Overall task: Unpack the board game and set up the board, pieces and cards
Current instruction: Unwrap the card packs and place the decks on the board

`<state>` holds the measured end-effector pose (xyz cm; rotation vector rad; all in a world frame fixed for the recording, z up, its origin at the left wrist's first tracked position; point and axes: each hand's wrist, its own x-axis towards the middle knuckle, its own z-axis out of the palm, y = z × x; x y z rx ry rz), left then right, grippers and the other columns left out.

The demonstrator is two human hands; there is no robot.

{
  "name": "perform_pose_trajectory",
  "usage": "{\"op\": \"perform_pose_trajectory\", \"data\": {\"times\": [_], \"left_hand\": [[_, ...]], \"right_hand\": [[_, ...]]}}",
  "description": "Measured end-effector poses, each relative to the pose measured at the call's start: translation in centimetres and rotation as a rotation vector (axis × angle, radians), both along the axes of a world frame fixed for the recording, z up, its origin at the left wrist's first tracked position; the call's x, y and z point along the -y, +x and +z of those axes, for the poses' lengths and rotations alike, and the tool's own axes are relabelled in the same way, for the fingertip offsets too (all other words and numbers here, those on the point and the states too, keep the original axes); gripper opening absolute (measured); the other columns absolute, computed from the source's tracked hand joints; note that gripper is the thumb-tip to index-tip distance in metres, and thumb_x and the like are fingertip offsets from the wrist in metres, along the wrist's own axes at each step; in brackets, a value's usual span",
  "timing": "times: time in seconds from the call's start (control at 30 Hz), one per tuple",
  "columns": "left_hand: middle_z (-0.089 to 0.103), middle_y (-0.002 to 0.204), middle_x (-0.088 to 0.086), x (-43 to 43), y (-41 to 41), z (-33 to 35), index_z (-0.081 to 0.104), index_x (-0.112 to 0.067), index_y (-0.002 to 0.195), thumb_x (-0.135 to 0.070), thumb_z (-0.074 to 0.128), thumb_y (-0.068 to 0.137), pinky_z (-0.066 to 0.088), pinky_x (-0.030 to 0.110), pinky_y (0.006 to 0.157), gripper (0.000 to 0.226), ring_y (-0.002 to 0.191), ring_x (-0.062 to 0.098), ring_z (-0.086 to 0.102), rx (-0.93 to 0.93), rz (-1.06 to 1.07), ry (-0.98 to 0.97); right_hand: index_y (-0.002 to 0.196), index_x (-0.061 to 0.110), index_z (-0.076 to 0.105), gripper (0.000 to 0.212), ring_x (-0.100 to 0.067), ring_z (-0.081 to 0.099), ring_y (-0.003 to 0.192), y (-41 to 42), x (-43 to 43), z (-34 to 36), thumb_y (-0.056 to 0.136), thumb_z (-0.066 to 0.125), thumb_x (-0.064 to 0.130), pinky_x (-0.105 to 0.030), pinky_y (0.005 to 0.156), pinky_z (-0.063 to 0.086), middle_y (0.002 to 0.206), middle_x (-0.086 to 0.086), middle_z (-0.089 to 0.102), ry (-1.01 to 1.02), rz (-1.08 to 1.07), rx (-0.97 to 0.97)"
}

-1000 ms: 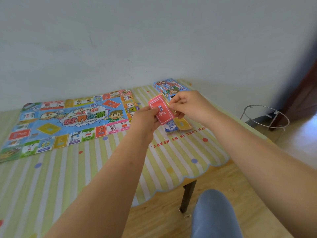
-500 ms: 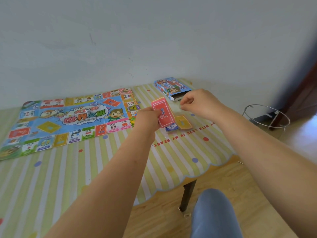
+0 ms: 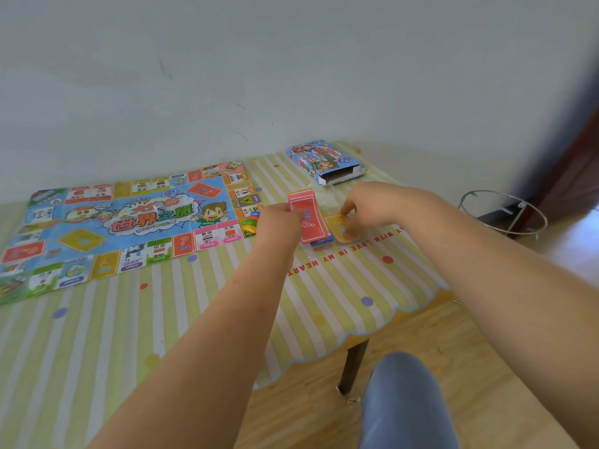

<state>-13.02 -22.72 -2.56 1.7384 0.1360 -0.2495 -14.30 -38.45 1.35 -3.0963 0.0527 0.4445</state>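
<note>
The paper game board [image 3: 129, 228] lies unfolded on the striped table, at the left. My left hand [image 3: 278, 225] grips a stack of red question-mark cards [image 3: 308, 218] just right of the board. My right hand [image 3: 372, 205] reaches down onto a yellow card stack [image 3: 338, 226] on the table, fingers curled on its edges. A blue card pile [image 3: 321, 243] peeks out under the red cards. Coloured plastic pieces [image 3: 251, 223] sit at the board's right edge. The open game box [image 3: 324, 162] lies at the back.
The table [image 3: 194, 319] has a scalloped front-right edge and a dark leg [image 3: 353, 364]. A wire ring stand [image 3: 505, 215] sits on the wooden floor to the right. My knee in blue trousers [image 3: 405, 400] is below the table edge. The wall runs close behind.
My right hand let go of the red cards and moved down to the yellow stack on the table. My left hand kept the red cards, lowering them slightly.
</note>
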Motion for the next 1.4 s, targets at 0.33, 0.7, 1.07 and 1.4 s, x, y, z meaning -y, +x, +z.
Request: {"op": "perform_pose_trajectory", "data": {"times": [0.33,0.7,1.07,1.4], "left_hand": [[0.061,0.076,0.002,0.1,-0.3,-0.1,0.052,-0.024,0.067,-0.01,0.049,0.096,0.053,0.048,0.091,0.033,0.099,0.031,0.066,0.031,-0.003,0.05],[0.062,0.082,0.004,0.0,-0.4,-0.1,0.049,-0.025,0.067,-0.013,0.049,0.097,0.053,0.048,0.091,0.033,0.098,0.029,0.066,0.026,0.001,0.039],[0.066,0.089,0.009,0.1,-0.6,0.2,0.053,-0.022,0.072,-0.014,0.049,0.097,0.053,0.047,0.092,0.027,0.1,0.031,0.066,0.032,0.001,0.076],[0.068,0.103,0.013,0.1,-0.8,0.4,0.062,-0.015,0.1,-0.015,0.048,0.098,0.054,0.046,0.09,0.014,0.097,0.029,0.067,0.046,-0.011,0.092]], "right_hand": [[0.126,0.019,0.062,0.056,-0.023,0.059,0.107,0.7,-0.1,0.6,0.077,0.076,0.042,-0.035,0.09,0.049,0.123,-0.002,0.061,0.011,-0.012,-0.051],[0.118,0.014,0.067,0.049,-0.022,0.062,0.102,1.0,-0.4,0.7,0.076,0.077,0.037,-0.037,0.091,0.052,0.116,-0.003,0.065,0.039,-0.025,-0.074],[0.116,0.012,0.061,0.035,-0.022,0.059,0.093,0.7,-0.4,0.1,0.083,0.069,0.02,-0.03,0.073,0.047,0.107,-0.002,0.063,0.101,-0.004,-0.03],[0.13,0.025,0.046,0.067,-0.018,0.063,0.095,0.8,0.6,0.3,0.072,0.08,0.025,-0.035,0.082,0.054,0.109,0.0,0.061,0.289,-0.081,-0.064]]}}
